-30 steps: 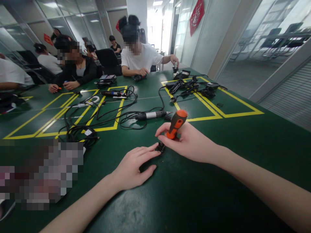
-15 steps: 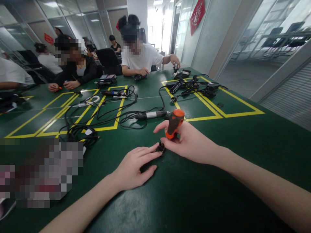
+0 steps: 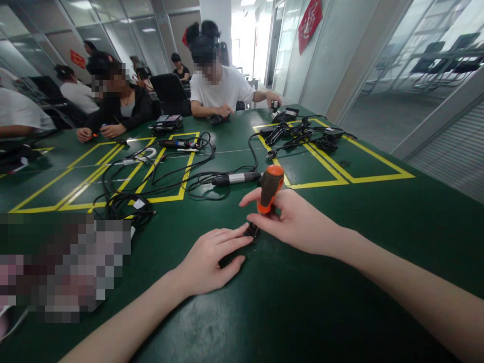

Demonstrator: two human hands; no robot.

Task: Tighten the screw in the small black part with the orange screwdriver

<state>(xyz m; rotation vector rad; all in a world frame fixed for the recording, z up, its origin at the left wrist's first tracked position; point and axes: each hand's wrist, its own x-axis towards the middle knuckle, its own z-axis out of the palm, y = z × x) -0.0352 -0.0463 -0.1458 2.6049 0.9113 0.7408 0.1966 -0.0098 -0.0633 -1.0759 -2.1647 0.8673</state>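
My right hand (image 3: pixel 298 219) is closed around an orange and dark-grey screwdriver (image 3: pixel 270 189), thumb and fingers low on its handle. The handle stands nearly upright, leaning slightly right at the top. Its tip is down at a small round black part (image 3: pixel 251 232) on the green table. My left hand (image 3: pixel 214 259) rests on the table, with two fingertips on either side of that part, holding it; the thumb lies apart. The exact contact between tip and part is too small to make out.
A grey-and-black electric screwdriver (image 3: pixel 236 179) with a coiled cable lies beyond my hands on the green table (image 3: pixel 340 307). Tangled black cables (image 3: pixel 132 205) lie to the left. More black cables and adapters (image 3: pixel 298 133) sit by yellow tape. A person in white (image 3: pixel 223 91) works opposite.
The screwdriver handle has dipped slightly and tilts a little more to the left at the top. Both hands stay almost where they were; the view has shifted slightly.
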